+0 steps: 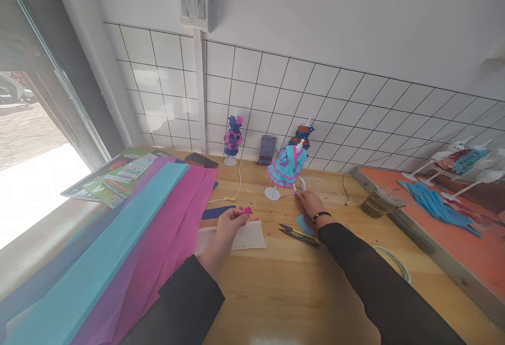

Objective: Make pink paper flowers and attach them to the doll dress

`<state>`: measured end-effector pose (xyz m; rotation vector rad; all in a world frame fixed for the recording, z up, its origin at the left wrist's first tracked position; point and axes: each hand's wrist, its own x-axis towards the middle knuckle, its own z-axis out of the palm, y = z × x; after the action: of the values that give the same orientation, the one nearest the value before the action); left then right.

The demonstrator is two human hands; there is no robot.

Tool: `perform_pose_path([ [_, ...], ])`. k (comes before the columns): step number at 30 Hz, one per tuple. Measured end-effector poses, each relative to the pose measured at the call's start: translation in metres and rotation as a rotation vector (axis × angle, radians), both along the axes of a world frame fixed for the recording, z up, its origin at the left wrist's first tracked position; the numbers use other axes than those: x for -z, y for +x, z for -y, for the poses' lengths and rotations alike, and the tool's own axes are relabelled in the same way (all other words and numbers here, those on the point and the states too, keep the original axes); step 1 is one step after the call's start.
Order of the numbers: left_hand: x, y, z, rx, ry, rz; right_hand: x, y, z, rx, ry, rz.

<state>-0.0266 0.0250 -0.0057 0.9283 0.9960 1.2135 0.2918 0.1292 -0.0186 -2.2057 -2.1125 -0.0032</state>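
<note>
My left hand (230, 224) pinches a small bright pink paper flower (247, 211) between thumb and fingertips, over a white sheet (252, 235). My right hand (310, 204), with a dark beaded bracelet, reaches forward with its fingers closed. What they hold, if anything, is too small to name; a white ring-shaped strip (303, 184) stands right by the fingertips. Just beyond is a turquoise and pink ruffled paper dress (288, 166) on a small white stand. Thread snips (299, 235) lie between my hands, beside a light blue paper piece (305, 225).
Long turquoise, purple and pink paper sheets (177, 219) cover the left side. Two more dressed stands, one a navy and pink dress (233, 137), are near the tiled wall, with a phone (268, 149) between. A lidded cup (382, 202) and an orange-topped surface (426, 213) are right.
</note>
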Motion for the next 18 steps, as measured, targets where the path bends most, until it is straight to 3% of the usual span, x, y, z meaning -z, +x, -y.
perform_pose_path([
  [9,0.006,0.0,-0.002,-0.015,0.005,-0.004,-0.002,-0.007,-0.012,0.121,-0.075,0.046],
  [18,0.002,0.0,-0.001,-0.011,0.019,0.005,-0.005,-0.013,-0.014,0.173,-0.082,0.032],
])
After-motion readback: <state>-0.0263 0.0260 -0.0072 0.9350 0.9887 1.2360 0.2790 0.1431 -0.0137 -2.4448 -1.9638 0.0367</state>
